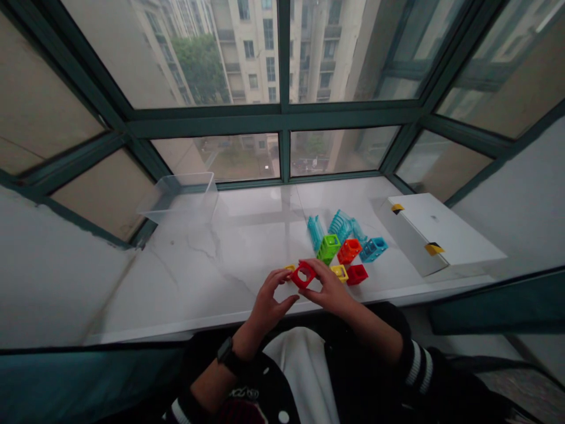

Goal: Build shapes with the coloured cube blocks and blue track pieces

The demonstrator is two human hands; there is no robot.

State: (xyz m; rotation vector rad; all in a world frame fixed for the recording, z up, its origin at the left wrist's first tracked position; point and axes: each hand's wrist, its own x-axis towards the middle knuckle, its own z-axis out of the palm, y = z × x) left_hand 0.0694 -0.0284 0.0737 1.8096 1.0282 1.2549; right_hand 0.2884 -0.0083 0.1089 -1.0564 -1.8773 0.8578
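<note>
A red hollow toy building block [294, 279] with a round hole sits between the fingers and thumb of my right hand [332, 291], just above the sill's front part. My left hand [270, 299] is at the block's left side, its thumb and fingers curved and apart. Behind the left fingertips a bit of a yellow piece [289, 267] shows; most of it is hidden. Close beyond my right hand are a yellow block [339, 272], another red block [357, 274], an orange block [349, 251], a green block [328, 249] and a blue block [374, 249].
Translucent blue ribbed pieces [340, 226] lie behind the blocks. A clear plastic bin [176, 203] stands at the back left. On the right is a white box [445, 229] with yellow-and-black tape tabs. Green-framed windows [282, 121] enclose the marble-look sill [212, 277].
</note>
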